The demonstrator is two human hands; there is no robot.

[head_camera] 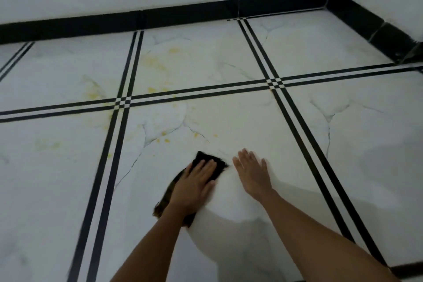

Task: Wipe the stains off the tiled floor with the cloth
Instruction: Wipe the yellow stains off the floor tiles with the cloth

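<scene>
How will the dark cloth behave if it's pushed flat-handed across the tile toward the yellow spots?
Probably floppy: the cloth lies in an uneven strip under the left hand, so it may bunch. It likely slides easily, since the tiled floor looks smooth. It seems thin and light, lying flat.

cloth (211, 158): 1 | hands (194, 186) (253, 173): 2 | yellow stains (166, 140): maybe twelve, blurred

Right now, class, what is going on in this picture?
A person presses a dark cloth flat onto the tiled floor with the left hand. The right hand rests open on the tile beside it. Yellow stains show farther ahead, around the black stripe crossing, so the wiping is not finished.
</scene>
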